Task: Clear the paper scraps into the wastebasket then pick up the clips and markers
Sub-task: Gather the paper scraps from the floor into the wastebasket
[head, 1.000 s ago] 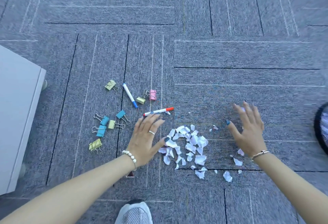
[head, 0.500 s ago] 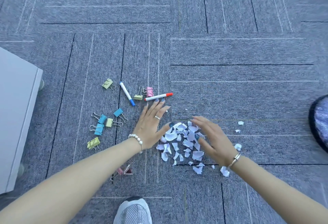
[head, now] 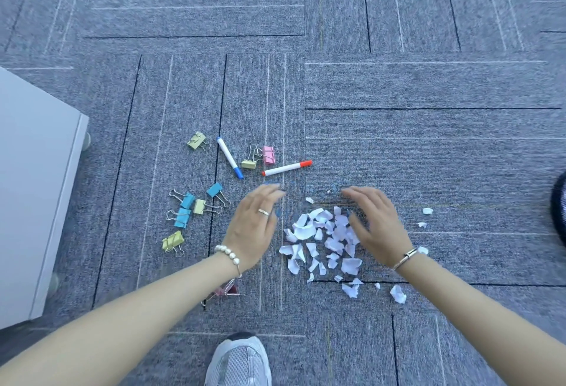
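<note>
Both hands (head: 254, 226) (head: 376, 226) flank paper scraps (head: 321, 238) on carpet (head: 428, 156).

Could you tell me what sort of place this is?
Probably an office floor: grey carpet tiles, a white wheeled cabinet at the left, and binder clips and markers scattered beside torn paper scraps.

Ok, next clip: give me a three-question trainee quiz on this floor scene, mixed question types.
1. True or false: the paper scraps lie in a loose pile between the left hand and the right hand.
2. Multiple choice: the red-capped marker lies (A) inside the scrap pile, (B) on the carpet beyond the hands, (C) on the white cabinet.
3. Fill in: the binder clip beside the red-capped marker is ____ in colour.

Key: 1 true; 2 B; 3 pink.
</note>
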Available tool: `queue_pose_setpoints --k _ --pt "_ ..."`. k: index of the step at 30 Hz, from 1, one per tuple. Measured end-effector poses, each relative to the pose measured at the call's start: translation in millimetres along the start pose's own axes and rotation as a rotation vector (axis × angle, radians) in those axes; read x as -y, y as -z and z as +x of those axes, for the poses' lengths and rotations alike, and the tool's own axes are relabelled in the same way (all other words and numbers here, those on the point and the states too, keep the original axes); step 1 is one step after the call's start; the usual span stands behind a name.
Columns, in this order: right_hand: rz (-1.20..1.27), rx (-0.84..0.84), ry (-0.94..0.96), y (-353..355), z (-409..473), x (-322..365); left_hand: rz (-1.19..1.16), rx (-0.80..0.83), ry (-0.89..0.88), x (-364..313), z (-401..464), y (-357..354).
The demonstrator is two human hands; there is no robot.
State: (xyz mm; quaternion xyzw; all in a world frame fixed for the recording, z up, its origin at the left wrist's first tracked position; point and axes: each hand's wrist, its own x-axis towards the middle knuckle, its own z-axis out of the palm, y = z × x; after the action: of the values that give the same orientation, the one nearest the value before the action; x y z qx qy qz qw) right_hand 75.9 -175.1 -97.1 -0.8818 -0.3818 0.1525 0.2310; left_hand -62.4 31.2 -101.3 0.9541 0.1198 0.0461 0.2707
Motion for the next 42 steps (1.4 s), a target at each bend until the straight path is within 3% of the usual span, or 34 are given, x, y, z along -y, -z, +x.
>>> queue_pose_setpoints --k 5,13,18,22,25,29,33,35,39,42 --pt "-0.099 -0.115 0.041 -2 25 6 0.099 -0.067 0.146 9 -4 1" --pt "-0.076 -0.183 0.125 -9 32 12 -0.003 -0.038 0.1 13 13 8" --pt "-0.045 -0.115 0.126 -6 25 10 -0.133 0.023 -0.026 -16 10 -3" --pt "-0.044 -0.029 0.154 2 -5 -2 -0.186 0.135 -0.232 -40 0 -13" --pt "0.038 -0.019 0.102 6 -21 -4 -0.085 0.157 -0.3 -38 -5 -15" --pt "0.132 -0.033 -0.01 9 -33 -7 0.139 0.35 -0.255 -35 -1 -23" --pt "0.127 -0.052 -0.043 15 -42 -9 0.298 0.48 -0.331 -39 7 -43" --pt "0.08 -0.051 -0.025 16 -46 -10 0.34 0.423 -0.385 -38 10 -50" --pt "-0.01 0.067 -0.019 4 -60 -14 0.138 0.156 -0.542 -33 15 -56" --pt "-0.08 0.145 -0.009 -7 -64 -9 0.119 0.144 -0.578 -32 31 -52"
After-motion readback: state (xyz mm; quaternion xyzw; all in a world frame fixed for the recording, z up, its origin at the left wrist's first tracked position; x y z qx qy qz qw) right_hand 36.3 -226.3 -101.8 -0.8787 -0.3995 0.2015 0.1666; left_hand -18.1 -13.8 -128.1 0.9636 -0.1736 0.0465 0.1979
